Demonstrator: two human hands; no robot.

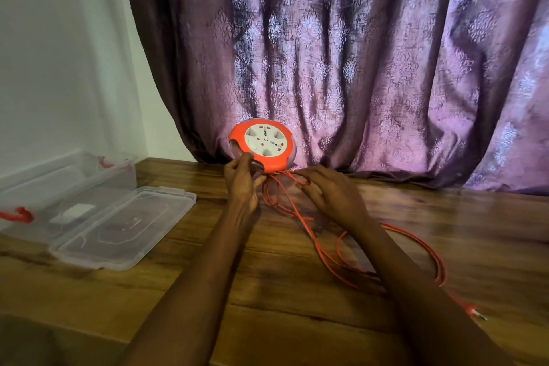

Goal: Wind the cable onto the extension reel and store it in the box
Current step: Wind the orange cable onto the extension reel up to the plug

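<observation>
Fingers of the left hand [242, 184] curl round the lower edge of the extension reel [263, 147], tilting its socket face up, presumably to steady it for winding. Just right of the reel, the right hand [329, 192] pinches the orange cable [300, 226], feeding it in; most still trails loose toward its plug [476, 312]. Well left of the reel, the clear box [98, 171] waits open, its lid [124, 226] alongside.
</observation>
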